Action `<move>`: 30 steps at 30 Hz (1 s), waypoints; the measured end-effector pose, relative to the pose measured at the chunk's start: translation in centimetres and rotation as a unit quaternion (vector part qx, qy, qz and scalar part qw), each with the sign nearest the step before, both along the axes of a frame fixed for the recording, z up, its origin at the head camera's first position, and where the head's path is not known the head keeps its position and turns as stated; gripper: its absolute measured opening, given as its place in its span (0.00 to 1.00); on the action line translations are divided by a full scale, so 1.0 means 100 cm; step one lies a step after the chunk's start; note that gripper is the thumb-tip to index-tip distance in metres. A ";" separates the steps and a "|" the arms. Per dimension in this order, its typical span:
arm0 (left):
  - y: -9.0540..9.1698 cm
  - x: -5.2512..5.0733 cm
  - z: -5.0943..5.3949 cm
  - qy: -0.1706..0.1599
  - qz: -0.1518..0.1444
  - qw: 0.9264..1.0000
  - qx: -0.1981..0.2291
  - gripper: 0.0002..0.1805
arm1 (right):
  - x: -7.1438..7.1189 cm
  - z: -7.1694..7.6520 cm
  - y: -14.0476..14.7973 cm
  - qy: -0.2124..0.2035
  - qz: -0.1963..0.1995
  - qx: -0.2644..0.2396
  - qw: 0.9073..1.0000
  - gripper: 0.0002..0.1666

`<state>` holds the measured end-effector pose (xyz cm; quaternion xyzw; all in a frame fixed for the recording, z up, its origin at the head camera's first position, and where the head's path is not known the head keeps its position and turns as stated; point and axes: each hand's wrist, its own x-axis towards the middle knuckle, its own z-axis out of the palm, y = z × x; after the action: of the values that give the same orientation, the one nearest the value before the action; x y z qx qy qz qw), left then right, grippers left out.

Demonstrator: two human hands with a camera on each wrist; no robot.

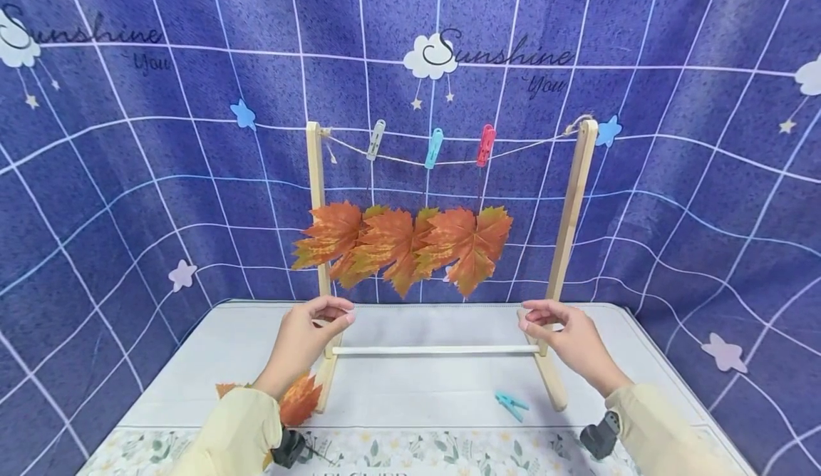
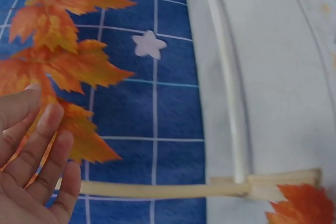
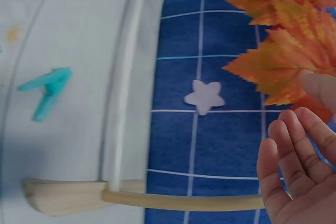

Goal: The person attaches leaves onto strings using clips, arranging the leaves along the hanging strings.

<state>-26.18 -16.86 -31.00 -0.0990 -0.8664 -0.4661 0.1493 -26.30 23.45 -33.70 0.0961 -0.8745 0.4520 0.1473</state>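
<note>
Three orange maple leaves (image 1: 463, 244) hang side by side from a thin string (image 1: 400, 159) in the head view. Clothespins coloured grey (image 1: 376, 140), turquoise (image 1: 434, 149) and red (image 1: 486, 145) are clipped along that string. My left hand (image 1: 316, 325) hovers near the wooden rack's left post (image 1: 316, 169), fingers loosely bent, holding nothing. By the right post (image 1: 574, 205), my right hand (image 1: 571, 333) is also empty, its fingers relaxed. Both wrist views show the fingers apart from the leaves. Another leaf (image 1: 300, 399) lies on the table, partly hidden by my left arm.
A loose turquoise clothespin (image 1: 511, 405) lies on the white table (image 1: 423, 390), near the rack's right foot (image 1: 551, 383). A white crossbar (image 1: 436, 350) joins the rack's sides low down. Behind stands a blue gridded curtain (image 1: 192, 198); floral cloth (image 1: 410, 447) runs along the front.
</note>
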 end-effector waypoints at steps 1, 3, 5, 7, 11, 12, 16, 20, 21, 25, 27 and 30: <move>-0.002 0.001 -0.004 -0.005 0.000 1.000 -0.001 0.07 | 0.001 -0.004 0.000 -0.005 -0.001 0.001 1.000 0.21; -0.007 0.002 -0.011 -0.017 -0.001 1.000 -0.008 0.07 | 0.003 -0.011 -0.001 -0.018 -0.007 0.002 1.000 0.21; -0.011 0.005 -0.018 -0.027 0.000 1.000 -0.014 0.06 | 0.005 -0.018 -0.001 -0.026 -0.010 0.002 1.000 0.20; -0.016 0.008 -0.024 -0.037 0.003 0.999 -0.017 0.07 | 0.006 -0.026 -0.001 -0.035 -0.014 0.004 0.999 0.20; -0.027 0.013 -0.037 -0.052 0.013 0.998 -0.030 0.07 | 0.009 -0.039 -0.001 -0.054 -0.019 0.003 0.998 0.20; -0.030 0.014 -0.041 -0.054 0.015 0.998 -0.034 0.06 | 0.010 -0.042 0.000 -0.061 -0.021 0.001 0.998 0.20; -0.042 0.017 -0.056 -0.059 0.020 0.996 -0.060 0.05 | 0.010 -0.055 0.001 -0.074 -0.019 -0.006 0.997 0.20; -0.053 0.021 -0.072 -0.063 0.012 0.994 -0.092 0.06 | 0.010 -0.067 0.002 -0.090 -0.020 -0.012 0.996 0.18; -0.056 0.021 -0.077 -0.065 0.009 0.993 -0.098 0.06 | 0.010 -0.070 0.002 -0.093 -0.021 -0.012 0.995 0.18; -0.064 0.024 -0.094 -0.074 -0.002 0.992 -0.105 0.06 | 0.011 -0.080 0.002 -0.099 -0.021 -0.007 0.995 0.18; -0.067 0.025 -0.100 -0.085 -0.013 0.991 -0.099 0.06 | 0.011 -0.084 0.002 -0.103 -0.022 -0.006 0.994 0.19; -0.071 0.027 -0.108 -0.113 -0.021 0.989 -0.090 0.07 | 0.011 -0.089 0.002 -0.112 -0.019 -0.005 0.994 0.19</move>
<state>-23.49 -23.91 -41.77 -0.0764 -0.9139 -0.3974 0.0309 -25.15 23.67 -42.62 0.0275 -0.8850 0.4613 0.0574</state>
